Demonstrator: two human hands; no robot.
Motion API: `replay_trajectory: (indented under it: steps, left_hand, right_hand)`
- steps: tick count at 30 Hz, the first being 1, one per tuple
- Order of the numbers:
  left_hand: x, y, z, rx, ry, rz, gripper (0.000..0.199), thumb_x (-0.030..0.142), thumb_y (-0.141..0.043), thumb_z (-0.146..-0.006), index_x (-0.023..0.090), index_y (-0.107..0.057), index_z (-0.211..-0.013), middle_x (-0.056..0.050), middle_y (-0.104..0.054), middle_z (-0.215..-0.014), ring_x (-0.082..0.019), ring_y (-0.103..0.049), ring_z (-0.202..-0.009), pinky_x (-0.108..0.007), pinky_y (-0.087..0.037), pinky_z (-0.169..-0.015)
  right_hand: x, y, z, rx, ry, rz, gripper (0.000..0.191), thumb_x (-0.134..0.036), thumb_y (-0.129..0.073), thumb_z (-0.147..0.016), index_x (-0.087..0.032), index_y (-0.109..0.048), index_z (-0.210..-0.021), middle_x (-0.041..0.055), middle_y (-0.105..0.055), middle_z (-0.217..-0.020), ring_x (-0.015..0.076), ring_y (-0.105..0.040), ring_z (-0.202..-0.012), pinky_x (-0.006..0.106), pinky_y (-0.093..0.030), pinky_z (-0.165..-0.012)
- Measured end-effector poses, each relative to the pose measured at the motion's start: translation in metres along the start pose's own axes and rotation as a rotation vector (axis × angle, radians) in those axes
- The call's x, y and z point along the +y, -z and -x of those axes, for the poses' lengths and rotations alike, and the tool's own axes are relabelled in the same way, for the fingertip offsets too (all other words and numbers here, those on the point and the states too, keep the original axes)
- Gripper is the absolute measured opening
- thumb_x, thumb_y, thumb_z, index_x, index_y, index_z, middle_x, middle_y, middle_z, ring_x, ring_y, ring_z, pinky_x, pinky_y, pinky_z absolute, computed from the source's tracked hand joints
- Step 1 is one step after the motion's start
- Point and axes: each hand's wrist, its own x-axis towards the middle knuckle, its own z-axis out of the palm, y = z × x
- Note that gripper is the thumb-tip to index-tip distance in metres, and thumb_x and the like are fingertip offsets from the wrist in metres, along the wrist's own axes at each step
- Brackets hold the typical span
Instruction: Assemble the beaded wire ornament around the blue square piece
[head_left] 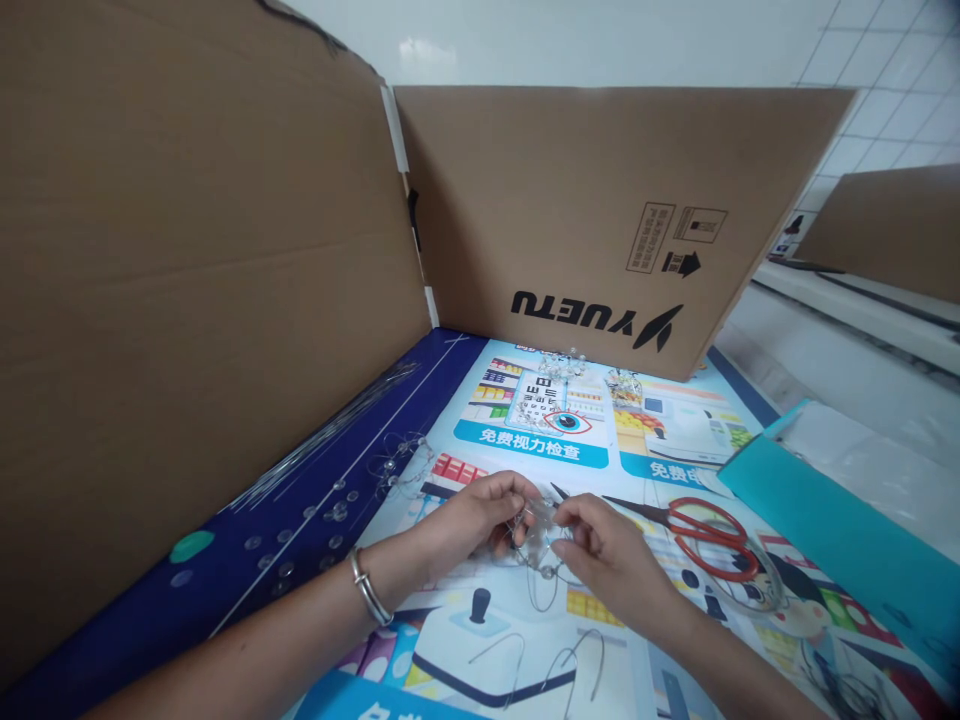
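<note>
Near the centre of the table, my left hand [491,510] is closed on the left side of a small wire piece with clear beads [541,540]. My right hand [604,545] pinches the same piece from the right, thumb and index finger together. A thin wire loop hangs from it below the fingers, with a round bead on it. Scissors with red handles [709,535] lie just beyond my right hand, their dark blades pointing left. Bent wires [577,660] rest on the printed sheet below my hands.
Clear beads [337,512] and straight wires [322,435] lie on the blue strip at left, by a green disc [192,546]. More wire pieces [562,366] sit near the cardboard wall [585,200]. A teal box [840,530] stands right, above coiled wire [844,685].
</note>
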Motion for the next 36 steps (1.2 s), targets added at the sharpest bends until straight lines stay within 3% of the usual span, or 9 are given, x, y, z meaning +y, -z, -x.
replay_trajectory:
  steps: [3, 7, 11, 15, 21, 25, 29, 36]
  left_hand:
    - [-0.002, 0.001, -0.002, 0.013, -0.003, -0.046, 0.020, 0.034, -0.051, -0.082, 0.018, -0.054, -0.094, -0.001, -0.055, -0.076, -0.008, -0.049, -0.055, -0.018, -0.031, -0.044]
    - [-0.001, 0.002, -0.002, 0.024, -0.024, -0.087, 0.019, 0.033, -0.050, -0.083, 0.017, -0.054, -0.091, -0.002, -0.055, -0.075, -0.007, -0.047, -0.054, -0.017, -0.030, -0.043]
    - [0.001, 0.003, 0.000, 0.000, -0.027, -0.074, 0.018, 0.033, -0.049, -0.083, 0.017, -0.052, -0.091, -0.003, -0.056, -0.077, -0.007, -0.047, -0.055, -0.017, -0.030, -0.043]
    - [0.002, 0.004, -0.001, -0.037, -0.024, 0.000, 0.016, 0.032, -0.049, -0.084, 0.017, -0.050, -0.089, -0.002, -0.054, -0.074, -0.007, -0.046, -0.054, -0.017, -0.028, -0.043]
    - [0.004, 0.004, 0.000, -0.106, -0.021, 0.070, 0.016, 0.032, -0.052, -0.083, 0.017, -0.049, -0.088, -0.001, -0.053, -0.072, -0.007, -0.045, -0.053, -0.018, -0.027, -0.044]
    - [0.005, 0.004, 0.000, -0.114, -0.011, 0.082, 0.017, 0.032, -0.053, -0.082, 0.017, -0.049, -0.089, -0.001, -0.053, -0.073, -0.007, -0.046, -0.054, -0.018, -0.028, -0.044]
    - [0.004, 0.002, 0.000, -0.078, -0.026, 0.039, 0.018, 0.033, -0.055, -0.080, 0.017, -0.049, -0.087, 0.000, -0.053, -0.071, -0.007, -0.047, -0.053, -0.018, -0.030, -0.044]
    - [0.001, 0.004, -0.004, 0.039, -0.113, -0.167, 0.017, 0.032, -0.057, -0.078, 0.017, -0.051, -0.084, 0.003, -0.051, -0.068, -0.006, -0.045, -0.050, -0.019, -0.034, -0.047]
  right_hand:
    - [0.003, 0.001, -0.002, -0.043, -0.056, -0.208, 0.014, -0.025, -0.049, -0.080, -0.024, -0.051, -0.093, -0.0037, -0.048, -0.069, 0.0106, -0.045, -0.059, 0.022, -0.036, -0.053]
    - [0.010, 0.000, -0.006, 0.035, -0.130, -0.421, 0.015, -0.031, -0.050, -0.080, -0.022, -0.050, -0.092, -0.0022, -0.050, -0.074, 0.0103, -0.047, -0.061, 0.022, -0.038, -0.054]
    - [0.018, -0.003, -0.008, 0.150, -0.171, -0.377, 0.020, -0.036, -0.053, -0.077, -0.022, -0.050, -0.091, -0.0016, -0.052, -0.072, 0.0107, -0.047, -0.058, 0.022, -0.037, -0.050]
    - [0.019, -0.004, -0.006, 0.185, -0.185, -0.311, 0.024, -0.040, -0.053, -0.076, -0.021, -0.053, -0.091, 0.0004, -0.056, -0.073, 0.0115, -0.049, -0.056, 0.022, -0.037, -0.047]
    - [0.009, -0.002, -0.002, 0.083, -0.207, -0.355, 0.025, -0.040, -0.048, -0.080, -0.021, -0.054, -0.095, 0.0007, -0.060, -0.077, 0.0097, -0.049, -0.052, 0.024, -0.041, -0.052]
    - [0.006, 0.001, -0.002, 0.041, -0.199, -0.457, 0.025, -0.041, -0.045, -0.082, -0.020, -0.055, -0.094, 0.0009, -0.061, -0.080, 0.0077, -0.047, -0.048, 0.022, -0.036, -0.048]
    - [0.002, 0.005, -0.002, 0.042, -0.259, -0.586, 0.028, -0.044, -0.049, -0.080, -0.019, -0.057, -0.091, 0.0014, -0.059, -0.078, 0.0085, -0.049, -0.052, 0.020, -0.030, -0.044]
    - [0.000, 0.009, 0.000, 0.028, -0.272, -0.737, 0.031, -0.046, -0.051, -0.080, -0.018, -0.058, -0.090, 0.0030, -0.062, -0.078, 0.0091, -0.051, -0.056, 0.020, -0.032, -0.047]
